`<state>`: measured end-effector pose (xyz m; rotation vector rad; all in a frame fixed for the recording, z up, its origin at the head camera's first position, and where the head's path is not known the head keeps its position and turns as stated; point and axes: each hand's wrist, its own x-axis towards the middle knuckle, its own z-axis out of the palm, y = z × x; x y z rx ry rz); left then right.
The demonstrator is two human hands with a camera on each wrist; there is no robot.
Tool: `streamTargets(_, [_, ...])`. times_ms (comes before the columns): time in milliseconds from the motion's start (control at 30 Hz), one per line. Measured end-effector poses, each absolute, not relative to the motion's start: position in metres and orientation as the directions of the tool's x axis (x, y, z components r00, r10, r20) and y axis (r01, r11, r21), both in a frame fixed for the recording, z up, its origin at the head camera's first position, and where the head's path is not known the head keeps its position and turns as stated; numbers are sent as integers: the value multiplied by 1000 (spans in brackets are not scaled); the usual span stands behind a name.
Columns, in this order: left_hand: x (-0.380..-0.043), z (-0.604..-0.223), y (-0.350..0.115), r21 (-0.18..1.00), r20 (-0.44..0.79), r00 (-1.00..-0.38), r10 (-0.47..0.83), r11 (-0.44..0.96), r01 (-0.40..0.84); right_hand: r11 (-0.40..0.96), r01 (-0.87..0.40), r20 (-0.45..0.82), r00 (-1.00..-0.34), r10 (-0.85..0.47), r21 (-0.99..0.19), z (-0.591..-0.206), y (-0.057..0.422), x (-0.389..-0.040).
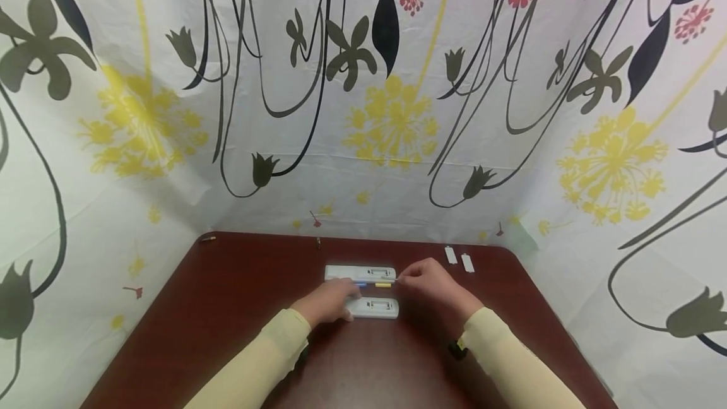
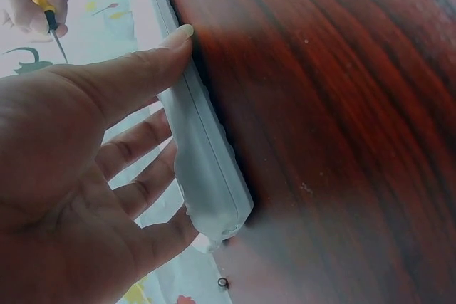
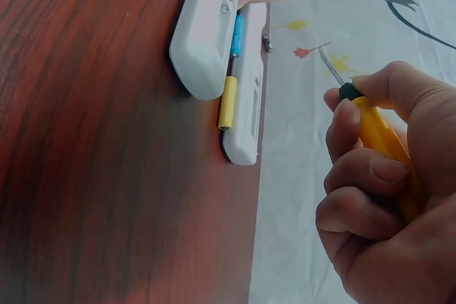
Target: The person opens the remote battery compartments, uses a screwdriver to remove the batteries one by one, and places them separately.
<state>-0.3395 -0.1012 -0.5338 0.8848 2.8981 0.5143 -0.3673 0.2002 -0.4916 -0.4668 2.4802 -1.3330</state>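
Two white remote controls lie on the table, battery bays facing up. My left hand (image 1: 328,300) holds the nearer remote control (image 1: 377,308) by its left end, thumb along the near edge and fingers on the far side, as the left wrist view shows. A blue battery (image 3: 236,35) and a yellow battery (image 3: 227,103) lie between it and the farther remote control (image 1: 343,271). My right hand (image 3: 385,190) grips a screwdriver (image 3: 377,129) with a yellow handle, its thin metal shaft pointing out past the fingers. In the head view this hand is just right of the farther remote control.
Two white battery covers (image 1: 450,254) lie at the back right of the dark red table (image 1: 216,314). Small objects rest near the back edge, one at the left corner (image 1: 207,238) and one metallic piece (image 1: 319,243) nearer the middle. A flowered curtain (image 1: 363,144) surrounds the table's back and sides.
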Motion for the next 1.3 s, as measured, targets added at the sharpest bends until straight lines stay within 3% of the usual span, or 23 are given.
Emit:
streamTargets(167, [-340,-533,-100,333,38,-830,557,776,536,557,-191,-65,-911,-407,-808,-496,198,-368])
streamTargets(467, [-339,-533,-101,333,50,-828,559,772,541,702,-326,47,-922,-385,-633,-505,194,-371])
streamTargets(700, [-339,-533,-101,343,64,-826,561,765,546,710,-355,105,-923,-371,-608,-508,192,-370])
streamTargets(1300, [-338,-534,-101,340,56,-829,557,770,540,835,-209,120,-978,-171,-508,-512,201,-369])
